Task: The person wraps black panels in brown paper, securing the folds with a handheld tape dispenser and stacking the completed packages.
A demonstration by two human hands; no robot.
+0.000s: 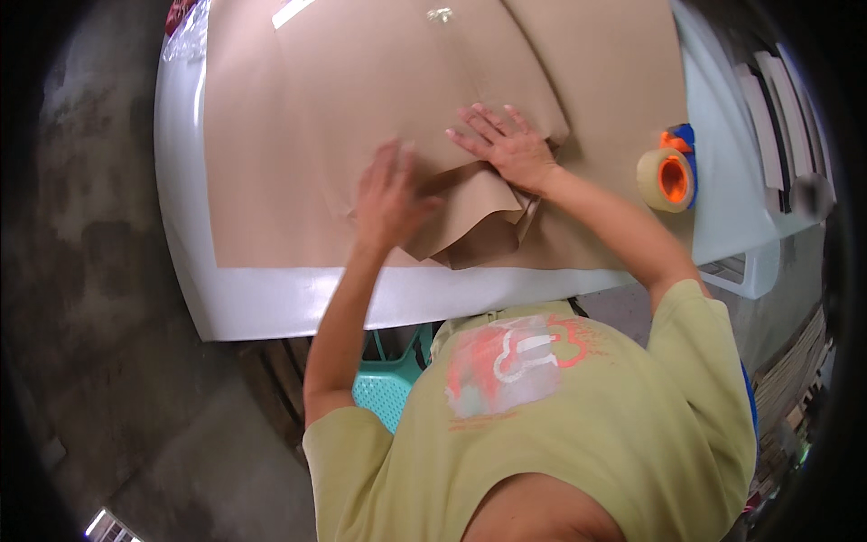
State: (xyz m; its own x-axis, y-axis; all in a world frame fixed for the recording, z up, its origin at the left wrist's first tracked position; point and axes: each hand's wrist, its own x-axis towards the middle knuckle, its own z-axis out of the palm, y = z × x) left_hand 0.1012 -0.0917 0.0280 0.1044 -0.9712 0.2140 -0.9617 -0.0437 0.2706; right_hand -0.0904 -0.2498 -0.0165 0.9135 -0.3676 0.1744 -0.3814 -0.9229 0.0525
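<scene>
The head view looks down on a white curved panel [271, 303] that lies across the upper half of the picture, most of it covered by sheets of brown paper [298, 135]. The paper reaches almost to the panel's near edge, where a bare white strip shows. A second sheet overlaps from the upper right, and near the middle a loose flap of the paper folds over itself in a rumpled corner [474, 230].

The left hand [390, 194] is somewhat blurred; its fingers are spread and flat on the paper just left of the folded flap, grasping nothing. The right hand [506, 144] also lies open, palm down with fingers fanned, pressing the paper just above the fold; it grips nothing. The two hands are near each other, with the rumpled corner between and below them.

To the right of the right forearm, a roll of tan masking tape [666, 179] in an orange and blue dispenser rests on the brown paper near the panel's right edge. Farther right, off the panel, pale strips [768, 126] lie side by side. Below the panel, a teal plastic stool [384, 388] shows beside the person's yellow-green shirt [614, 425], above a grey concrete floor [108, 298].
</scene>
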